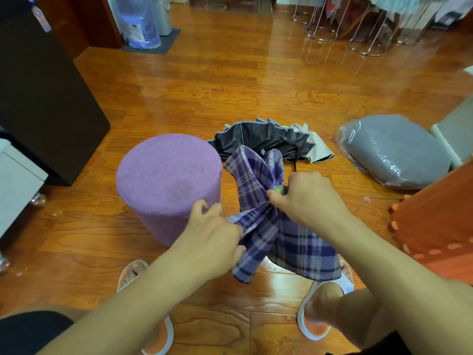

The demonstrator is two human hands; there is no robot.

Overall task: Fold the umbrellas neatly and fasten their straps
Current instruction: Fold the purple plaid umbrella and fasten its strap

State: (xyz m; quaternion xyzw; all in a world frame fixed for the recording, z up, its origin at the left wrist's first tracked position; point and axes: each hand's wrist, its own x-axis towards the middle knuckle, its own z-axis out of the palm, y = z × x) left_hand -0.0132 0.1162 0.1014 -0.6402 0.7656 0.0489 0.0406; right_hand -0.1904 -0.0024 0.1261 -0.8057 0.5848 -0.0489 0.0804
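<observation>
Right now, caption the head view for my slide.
Both hands, left hand and right hand, gather a purple plaid fabric umbrella beside a round purple stool.

Bright, even indoor light, warm in tone. The glossy wooden floor (256,93) carries broad pale glare bands running from the far side toward the centre, and small specular spots near the bottom edge. Shadows are soft and short, lying close under the purple stool (169,185) and the forearms. Wide-angle distortion bends the floorboards and stretches the dark cabinet (43,98) at the left edge. Focus is soft throughout; the far wire stands (340,24) are blurred.
</observation>
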